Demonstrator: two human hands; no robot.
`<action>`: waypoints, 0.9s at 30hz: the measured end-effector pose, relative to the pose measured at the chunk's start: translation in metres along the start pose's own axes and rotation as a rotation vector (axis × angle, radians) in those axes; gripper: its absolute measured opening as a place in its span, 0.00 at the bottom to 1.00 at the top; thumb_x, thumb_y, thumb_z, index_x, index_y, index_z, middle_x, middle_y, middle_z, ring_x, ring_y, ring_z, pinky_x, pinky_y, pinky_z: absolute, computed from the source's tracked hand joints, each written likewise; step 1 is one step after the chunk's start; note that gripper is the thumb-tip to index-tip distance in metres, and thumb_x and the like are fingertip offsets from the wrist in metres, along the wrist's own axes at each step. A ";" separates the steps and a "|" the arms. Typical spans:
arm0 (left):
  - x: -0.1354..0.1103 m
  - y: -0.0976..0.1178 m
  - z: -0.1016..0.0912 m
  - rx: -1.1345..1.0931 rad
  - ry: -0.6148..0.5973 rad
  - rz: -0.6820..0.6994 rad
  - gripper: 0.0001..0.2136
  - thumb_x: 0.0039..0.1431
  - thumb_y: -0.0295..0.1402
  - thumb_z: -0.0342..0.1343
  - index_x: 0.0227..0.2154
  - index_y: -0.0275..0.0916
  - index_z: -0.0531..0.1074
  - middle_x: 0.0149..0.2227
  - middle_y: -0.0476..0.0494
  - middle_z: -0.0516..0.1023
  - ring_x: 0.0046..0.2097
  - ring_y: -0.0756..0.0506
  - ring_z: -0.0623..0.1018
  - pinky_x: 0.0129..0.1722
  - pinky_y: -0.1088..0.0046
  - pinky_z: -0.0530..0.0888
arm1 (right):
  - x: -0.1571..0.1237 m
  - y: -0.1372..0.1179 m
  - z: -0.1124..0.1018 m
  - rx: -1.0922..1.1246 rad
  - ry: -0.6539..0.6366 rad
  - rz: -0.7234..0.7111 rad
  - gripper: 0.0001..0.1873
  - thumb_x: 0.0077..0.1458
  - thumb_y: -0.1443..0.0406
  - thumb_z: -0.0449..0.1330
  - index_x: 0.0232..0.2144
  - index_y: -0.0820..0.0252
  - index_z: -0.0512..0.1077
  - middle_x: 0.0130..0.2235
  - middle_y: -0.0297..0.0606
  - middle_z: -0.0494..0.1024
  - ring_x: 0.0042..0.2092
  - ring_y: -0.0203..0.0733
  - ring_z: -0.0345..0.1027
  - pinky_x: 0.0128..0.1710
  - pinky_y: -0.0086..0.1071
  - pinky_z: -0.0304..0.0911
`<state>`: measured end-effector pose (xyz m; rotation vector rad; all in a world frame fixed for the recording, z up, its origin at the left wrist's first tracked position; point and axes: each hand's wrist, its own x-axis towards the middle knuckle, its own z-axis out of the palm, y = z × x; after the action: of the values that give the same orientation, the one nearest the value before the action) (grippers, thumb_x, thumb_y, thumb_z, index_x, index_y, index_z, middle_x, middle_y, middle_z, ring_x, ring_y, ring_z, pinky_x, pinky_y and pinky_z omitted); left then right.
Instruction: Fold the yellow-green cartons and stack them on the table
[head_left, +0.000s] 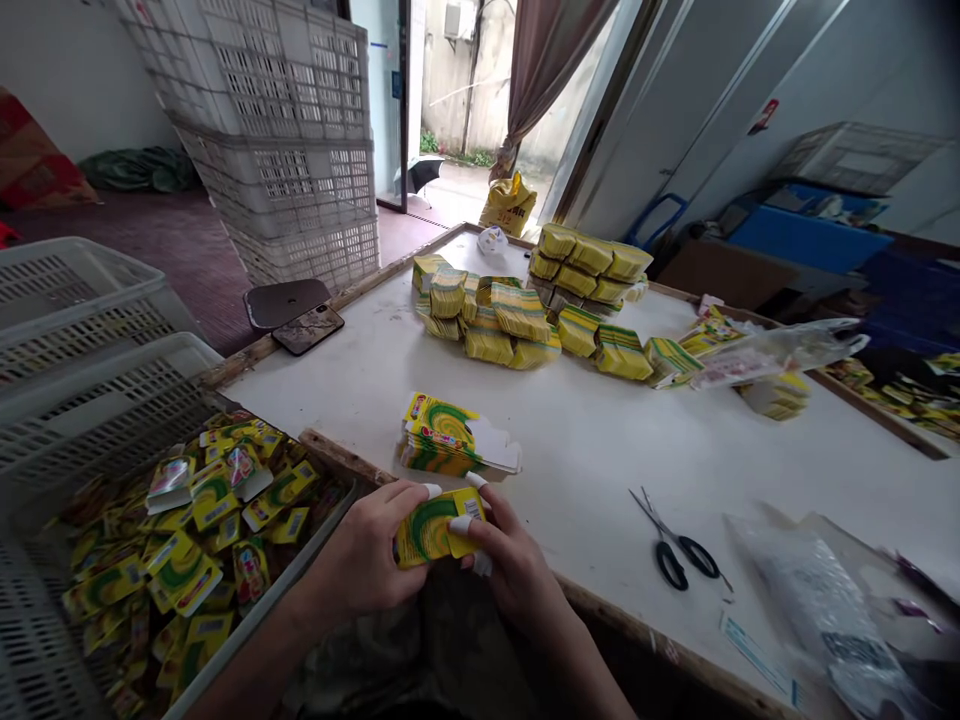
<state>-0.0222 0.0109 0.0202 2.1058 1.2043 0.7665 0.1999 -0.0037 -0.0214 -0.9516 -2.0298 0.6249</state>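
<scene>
Between my two hands is a small yellow and green carton point(429, 530), held just over the table's near edge. My left hand point(375, 545) is closed around its left end. My right hand point(506, 550) pinches the right end, where a barcode shows; white covers sit on several fingertips. Just beyond my hands lies a stack of flat yellow cartons point(442, 435), their white flaps pointing right. A crate point(247, 620) at my left is heaped with loose yellow cartons point(187, 560), some with flaps open.
Bundled flat cartons point(495, 320) are piled mid-table, with a taller stack point(585, 265) behind. Black-handled scissors point(679, 550) and a clear plastic bag point(817, 600) lie at right. A phone point(307, 328) rests on the left edge. Stacked white crates point(300, 150) stand beyond it.
</scene>
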 end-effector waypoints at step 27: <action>0.000 0.000 0.011 0.077 0.004 -0.026 0.25 0.43 0.26 0.57 0.49 0.38 0.68 0.47 0.37 0.77 0.49 0.39 0.77 0.48 0.62 0.75 | -0.005 0.003 0.005 -0.110 0.075 0.019 0.14 0.58 0.73 0.53 0.43 0.56 0.73 0.60 0.53 0.65 0.53 0.48 0.72 0.45 0.34 0.73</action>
<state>-0.0143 0.0092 0.0128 2.1468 1.2791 0.7234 0.1989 -0.0061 -0.0284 -1.0443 -2.0072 0.4838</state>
